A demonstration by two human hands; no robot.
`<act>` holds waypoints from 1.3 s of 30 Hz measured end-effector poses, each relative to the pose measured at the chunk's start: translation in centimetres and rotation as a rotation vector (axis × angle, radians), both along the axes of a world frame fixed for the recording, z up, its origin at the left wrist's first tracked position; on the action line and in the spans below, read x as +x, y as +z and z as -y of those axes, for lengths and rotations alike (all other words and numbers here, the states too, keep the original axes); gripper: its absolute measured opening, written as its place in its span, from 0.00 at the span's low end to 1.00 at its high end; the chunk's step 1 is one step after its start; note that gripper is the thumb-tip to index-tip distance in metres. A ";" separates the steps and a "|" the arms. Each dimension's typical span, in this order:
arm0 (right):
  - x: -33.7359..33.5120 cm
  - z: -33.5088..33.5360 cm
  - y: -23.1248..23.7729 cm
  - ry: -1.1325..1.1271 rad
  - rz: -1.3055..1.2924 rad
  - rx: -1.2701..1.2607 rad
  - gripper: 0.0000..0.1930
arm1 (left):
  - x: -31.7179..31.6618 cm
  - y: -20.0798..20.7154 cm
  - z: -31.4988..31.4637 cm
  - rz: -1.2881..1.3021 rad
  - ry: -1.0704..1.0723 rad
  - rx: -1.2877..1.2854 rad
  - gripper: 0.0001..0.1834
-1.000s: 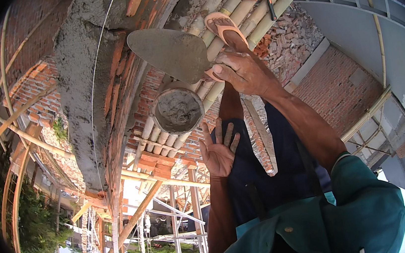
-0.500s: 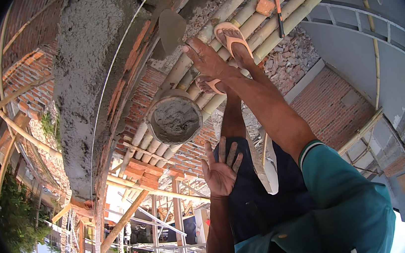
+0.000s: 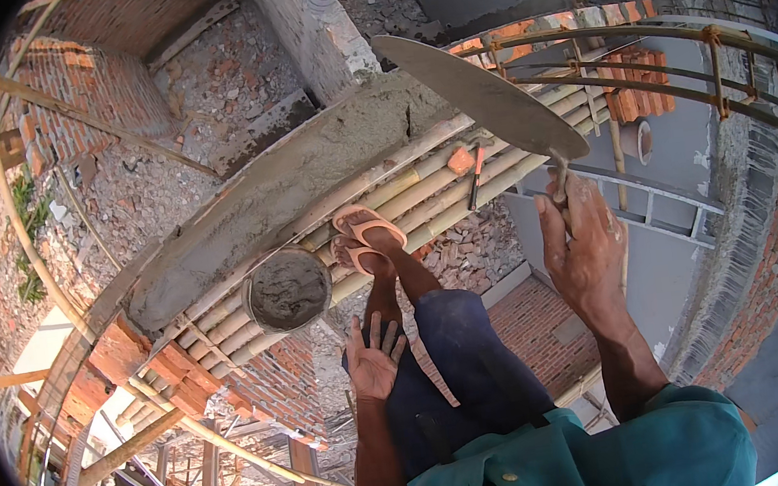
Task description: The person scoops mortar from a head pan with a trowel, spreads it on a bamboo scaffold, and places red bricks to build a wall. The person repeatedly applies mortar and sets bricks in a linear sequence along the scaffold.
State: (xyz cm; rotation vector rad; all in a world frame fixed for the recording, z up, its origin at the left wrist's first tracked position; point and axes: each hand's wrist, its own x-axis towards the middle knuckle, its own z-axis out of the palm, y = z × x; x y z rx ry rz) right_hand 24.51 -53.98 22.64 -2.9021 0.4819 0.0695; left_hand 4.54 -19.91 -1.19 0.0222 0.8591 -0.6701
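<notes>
My right hand (image 3: 586,249) is closed round the handle of a trowel (image 3: 487,93), raised at the right. The long grey blade points up and to the left, across the far end of the wall top. My left hand (image 3: 375,360) is open and holds nothing, its palm up and fingers spread above my left thigh. Just beyond it, a round bucket (image 3: 329,293) of wet grey mortar (image 3: 286,286) stands on the bamboo poles. Along the far side of the poles runs a wall top (image 3: 304,171) spread with grey mortar.
My sandalled feet stand on the bamboo poles (image 3: 443,208). A hammer (image 3: 477,178) and a broken brick (image 3: 461,160) lie on them to the right. Bricks (image 3: 174,373) are stacked at the left end. Tied steel bars (image 3: 639,80) arch across the upper right, above a ladder (image 3: 668,211).
My right hand has lifted the trowel from beside the wall top and carried it right. My left hand stays open. The view has turned, showing more of the wall top and the right side.
</notes>
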 end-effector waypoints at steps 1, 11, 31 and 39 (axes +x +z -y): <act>2.2 0.5 -0.1 0.106 0.052 -0.123 0.11 | 0.1 0.1 -0.1 -0.016 0.064 -0.012 0.34; 11.3 -2.1 -3.8 0.466 -0.182 -0.355 0.13 | -0.1 1.2 1.6 -0.004 0.328 0.103 0.35; 0.7 -20.5 -22.8 0.973 -0.751 0.304 0.20 | -4.4 8.9 -8.1 0.020 1.156 0.761 0.36; -0.7 -27.7 -38.4 0.851 -1.020 0.477 0.25 | -16.2 10.3 -16.2 -0.298 1.078 1.108 0.35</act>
